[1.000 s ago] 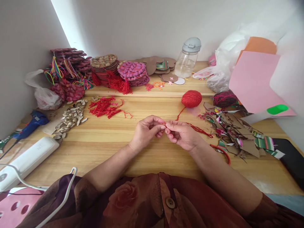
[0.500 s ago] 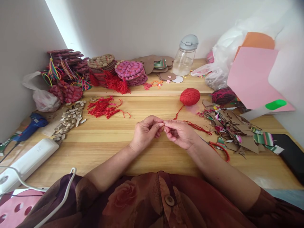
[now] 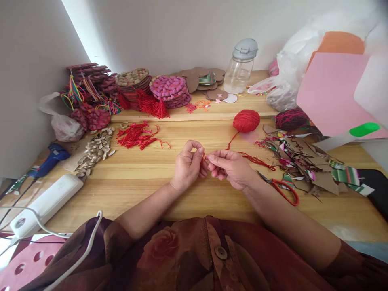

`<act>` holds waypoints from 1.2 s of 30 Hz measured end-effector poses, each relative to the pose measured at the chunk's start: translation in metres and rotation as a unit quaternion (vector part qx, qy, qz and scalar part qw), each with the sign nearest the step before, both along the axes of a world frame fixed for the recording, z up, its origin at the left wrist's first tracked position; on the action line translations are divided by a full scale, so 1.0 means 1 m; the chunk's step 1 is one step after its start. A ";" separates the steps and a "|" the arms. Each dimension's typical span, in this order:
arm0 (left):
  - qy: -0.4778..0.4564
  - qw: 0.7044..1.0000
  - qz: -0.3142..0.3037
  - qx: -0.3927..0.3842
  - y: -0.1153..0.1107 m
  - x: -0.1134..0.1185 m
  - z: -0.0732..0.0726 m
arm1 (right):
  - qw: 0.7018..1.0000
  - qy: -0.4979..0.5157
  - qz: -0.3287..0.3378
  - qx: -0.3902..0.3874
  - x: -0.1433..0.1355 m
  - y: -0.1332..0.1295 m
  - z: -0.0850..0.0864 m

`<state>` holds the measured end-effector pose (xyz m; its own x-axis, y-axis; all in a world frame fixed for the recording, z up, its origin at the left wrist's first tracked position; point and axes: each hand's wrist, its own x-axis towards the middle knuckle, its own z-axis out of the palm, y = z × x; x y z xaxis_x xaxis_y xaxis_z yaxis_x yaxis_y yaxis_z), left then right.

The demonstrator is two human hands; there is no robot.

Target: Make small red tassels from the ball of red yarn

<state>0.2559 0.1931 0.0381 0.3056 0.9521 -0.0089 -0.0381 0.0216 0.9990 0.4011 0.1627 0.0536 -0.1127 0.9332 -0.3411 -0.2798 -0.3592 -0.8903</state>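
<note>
My left hand (image 3: pixel 188 165) is closed in a pinch over the middle of the table, and a short bit of red yarn (image 3: pixel 204 155) shows at its fingertips. Close beside it, my right hand (image 3: pixel 226 166) pinches too, its fingertips at the same yarn. Most of that strand is hidden by the fingers. Beyond my right hand sits a red ball of yarn (image 3: pixel 246 120) with a tail hanging toward me. A bundle of cut red strands (image 3: pixel 257 160) lies just past the right wrist. Orange-handled scissors (image 3: pixel 281 189) rest by the right forearm.
Red tassels (image 3: pixel 138 135) and pistachio-like shells (image 3: pixel 93 151) lie at left, near a blue glue gun (image 3: pixel 51 159) and white power strip (image 3: pixel 47 206). Cardboard scraps (image 3: pixel 309 161) cover the right side. A water bottle (image 3: pixel 240 66) and decorated round stacks (image 3: pixel 169 91) stand on the back ledge.
My fingertips have moved slightly apart, and red yarn now shows between them. The whole view has shifted a little, with the scissors' blades now visible.
</note>
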 end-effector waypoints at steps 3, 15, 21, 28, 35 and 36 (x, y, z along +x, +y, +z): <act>0.005 1.000 -0.004 0.006 0.001 0.000 -0.001 | 0.998 -0.054 0.010 0.033 0.001 -0.001 0.001; 0.007 0.999 -0.023 0.024 0.000 0.000 -0.001 | 0.987 -0.098 0.009 0.125 -0.006 -0.001 0.004; 0.012 1.000 -0.018 -0.003 -0.001 0.000 0.003 | 0.979 -0.143 -0.009 0.145 -0.002 0.000 0.003; 0.007 1.000 0.003 -0.018 0.001 0.001 0.002 | 0.931 -0.281 0.017 0.234 0.003 -0.005 0.006; 0.005 0.997 0.031 -0.077 0.008 -0.001 0.004 | 0.834 -0.406 0.096 0.360 0.010 -0.006 0.013; 0.003 0.996 0.037 -0.081 0.009 -0.001 0.003 | 0.827 -0.408 0.109 0.371 0.011 -0.006 0.013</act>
<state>0.2549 0.2021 0.0413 0.2350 0.9579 -0.1652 -0.0405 0.1794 0.9829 0.4121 0.1571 0.0670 -0.3202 0.9076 0.2716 0.5232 0.4084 -0.7480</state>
